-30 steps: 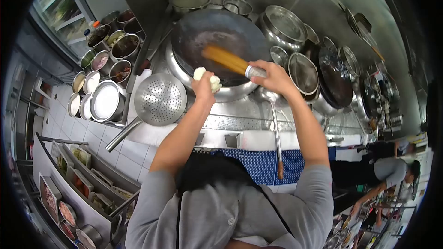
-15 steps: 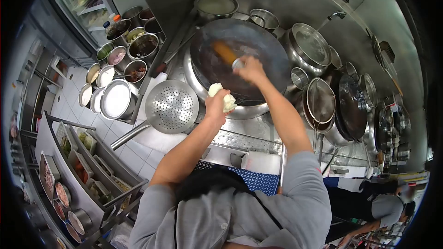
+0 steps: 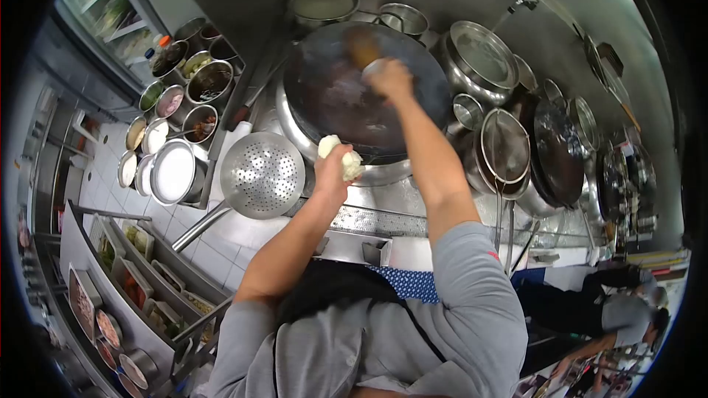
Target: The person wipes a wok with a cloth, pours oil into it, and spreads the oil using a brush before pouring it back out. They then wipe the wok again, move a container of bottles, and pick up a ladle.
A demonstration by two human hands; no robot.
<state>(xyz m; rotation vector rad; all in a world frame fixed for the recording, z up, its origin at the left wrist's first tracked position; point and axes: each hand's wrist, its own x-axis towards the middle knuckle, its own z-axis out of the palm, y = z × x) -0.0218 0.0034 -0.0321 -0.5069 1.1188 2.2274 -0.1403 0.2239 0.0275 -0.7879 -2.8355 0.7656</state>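
Observation:
A large dark wok (image 3: 324, 96) sits on the metal stove. My right hand (image 3: 391, 79) is wrapped round the pale end of a brown brush (image 3: 362, 48), whose bristles are blurred over the upper part of the wok. My left hand (image 3: 331, 175) grips a crumpled whitish cloth (image 3: 349, 165) at the wok's near edge. Just left of that hand lies a perforated metal strainer (image 3: 262, 175), its handle pointing down and left.
Several pots and bowls of ingredients, one with white contents (image 3: 174, 172), stand at the left. Stacked pots and a mesh strainer (image 3: 505, 145) are at the right. Food trays (image 3: 140, 280) line the lower left. Another person (image 3: 619, 315) is at the lower right.
My right hand and the brush have moved up and left over the wok. My left hand still holds the cloth. The whole view has shifted slightly.

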